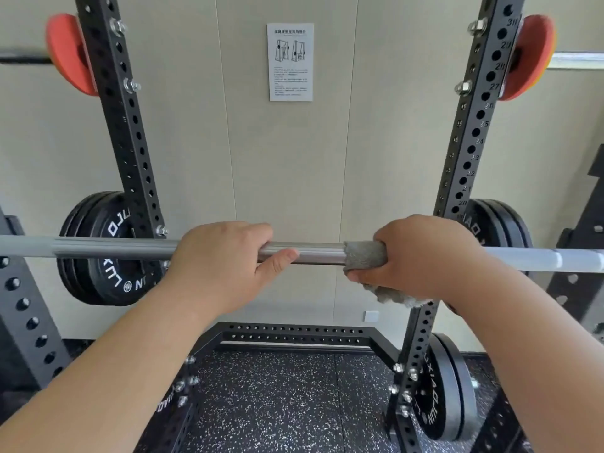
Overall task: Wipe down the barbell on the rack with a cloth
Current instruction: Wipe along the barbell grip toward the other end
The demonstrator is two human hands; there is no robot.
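Grey cloth (364,255) round the barbell (114,248) inside the right grip (421,256); left grip (222,256) curled on the barbell just beside.

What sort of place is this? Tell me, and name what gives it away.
Most likely a gym's weight room. A barbell lies across a black perforated power rack, black weight plates hang at the rack's sides, and the floor is speckled rubber matting.
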